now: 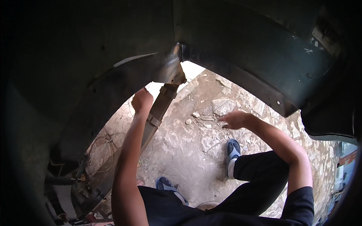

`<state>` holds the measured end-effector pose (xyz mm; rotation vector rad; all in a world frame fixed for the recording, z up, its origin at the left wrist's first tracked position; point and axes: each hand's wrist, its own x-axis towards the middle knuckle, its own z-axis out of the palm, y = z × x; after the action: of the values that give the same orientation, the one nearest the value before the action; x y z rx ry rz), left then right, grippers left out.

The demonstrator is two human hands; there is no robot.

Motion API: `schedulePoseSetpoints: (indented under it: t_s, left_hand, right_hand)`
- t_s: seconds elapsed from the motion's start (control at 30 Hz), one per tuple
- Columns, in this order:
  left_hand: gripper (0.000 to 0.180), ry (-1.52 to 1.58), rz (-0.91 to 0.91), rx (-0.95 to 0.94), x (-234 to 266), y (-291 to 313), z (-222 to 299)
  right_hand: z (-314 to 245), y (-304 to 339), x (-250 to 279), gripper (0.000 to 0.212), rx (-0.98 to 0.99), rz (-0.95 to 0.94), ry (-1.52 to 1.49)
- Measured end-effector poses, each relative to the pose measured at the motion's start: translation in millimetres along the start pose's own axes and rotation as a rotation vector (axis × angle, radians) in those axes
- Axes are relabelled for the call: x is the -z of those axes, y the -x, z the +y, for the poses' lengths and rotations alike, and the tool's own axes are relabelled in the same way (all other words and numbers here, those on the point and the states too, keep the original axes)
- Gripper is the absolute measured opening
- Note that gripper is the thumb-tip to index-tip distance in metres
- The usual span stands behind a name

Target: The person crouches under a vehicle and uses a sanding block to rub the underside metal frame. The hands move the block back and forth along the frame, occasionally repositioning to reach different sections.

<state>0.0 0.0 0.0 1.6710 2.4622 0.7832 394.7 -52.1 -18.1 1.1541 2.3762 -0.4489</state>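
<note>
A large dark metal panel (pixel 241 41), like the curved underside of a vehicle's body, hangs over the upper part of the view. My left hand (pixel 142 101) is raised with its fingers curled, close beneath the panel's lower left edge. What it grips, if anything, is hidden. Beside it a long metal bar with raised brackets (pixel 163 103) slants down from a rusty, worn corner (pixel 176 71) of the panel. My right hand (pixel 238 119) hovers over the ground at centre right, fingers stretched out to the left, nothing in them.
Stony, dusty ground (pixel 177 150) with rubble and flat stones (pixel 223 106) lies below. My feet in sandals (pixel 233 148) stand on it. At lower left are dark mechanical parts (pixel 64 196) and a thin cable loop (pixel 109 152). A panel flange (pixel 286 107) hangs at right.
</note>
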Motion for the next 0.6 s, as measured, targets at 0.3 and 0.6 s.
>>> schedulePoseSetpoints:
  t_s: [0.3, 0.6]
  left_hand:
    - [0.049, 0.231, 0.114, -0.298, -53, 60, 33]
    - [0.055, 0.084, 0.124, -0.594, -49, 85, 26]
  right_hand:
    - [3, -12, -47, 0.053, -0.001, -0.165, 0.049]
    - [-11, -14, -52, 0.052, 0.099, -0.140, 0.074]
